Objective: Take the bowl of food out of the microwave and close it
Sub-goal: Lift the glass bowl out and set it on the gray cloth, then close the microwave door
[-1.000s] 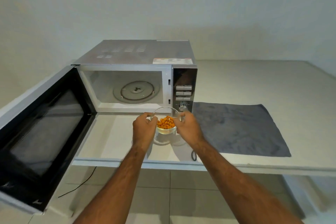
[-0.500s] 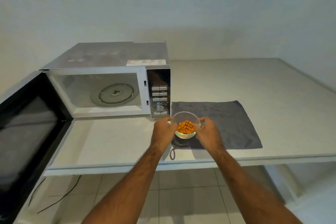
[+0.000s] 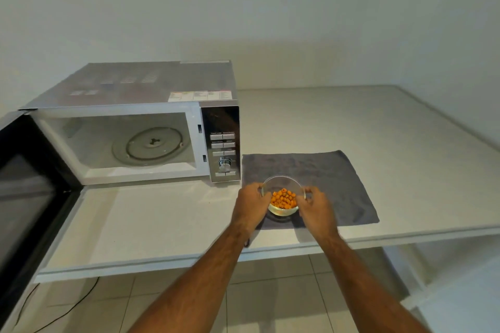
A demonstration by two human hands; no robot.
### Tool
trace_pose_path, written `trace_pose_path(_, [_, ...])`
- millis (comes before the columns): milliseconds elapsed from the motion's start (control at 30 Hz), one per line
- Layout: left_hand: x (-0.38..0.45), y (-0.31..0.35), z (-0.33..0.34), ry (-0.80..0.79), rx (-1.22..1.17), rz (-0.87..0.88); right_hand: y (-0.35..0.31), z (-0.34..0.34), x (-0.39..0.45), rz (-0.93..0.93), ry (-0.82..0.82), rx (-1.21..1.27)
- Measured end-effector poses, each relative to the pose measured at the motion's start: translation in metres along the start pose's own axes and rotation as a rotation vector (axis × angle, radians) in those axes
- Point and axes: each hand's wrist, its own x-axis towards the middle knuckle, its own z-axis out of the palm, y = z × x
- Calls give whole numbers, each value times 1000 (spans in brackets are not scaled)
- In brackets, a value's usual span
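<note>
A clear glass bowl [image 3: 282, 197] of small orange food pieces sits low over the front left corner of a grey cloth [image 3: 324, 173]; whether it rests on the cloth I cannot tell. My left hand [image 3: 251, 201] grips its left rim and my right hand [image 3: 313, 207] grips its right rim. The silver microwave [image 3: 140, 121] stands to the left on the white counter [image 3: 162, 222]. Its black door [image 3: 29, 197] hangs wide open to the left, and the glass turntable [image 3: 151, 146] inside is bare.
The counter's front edge runs just below my wrists. A black cable [image 3: 67, 305] lies on the tiled floor under the counter. White walls close off the back and right side.
Both hands carried the bowl rightward from in front of the microwave opening, past the control panel, to the cloth's near left corner. The view swung right with them.
</note>
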Motion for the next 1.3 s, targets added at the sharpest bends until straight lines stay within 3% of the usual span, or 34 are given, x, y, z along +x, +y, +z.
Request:
trace_pose_path(200, [-5, -2, -11, 24, -53, -39, -5, -8, -12, -75, 62, -25])
trace_pose_path(300, [-14, -4, -32, 88, -81, -26, -10, -8, -26, -280, 74, -52])
trace_pose_path(500, [-47, -1, -102, 235, -107, 15, -40, 39, -59, -638, -98, -182])
trace_pose_path(633, [-70, 1, -155, 350, -100, 57, -70, 78, -76, -864, -48, -404])
trace_pose_path(867, [-101, 18, -224, 448, 10, 150, -100, 119, -91, -928, -165, -395])
trace_pose_path(1100, [-163, 34, -350, 506, 213, 229, -85, 156, -92, -704, -424, -562])
trace_pose_path(1300, [-221, 5, -475, 546, 390, 170, -75, 182, -98, -744, -351, -796])
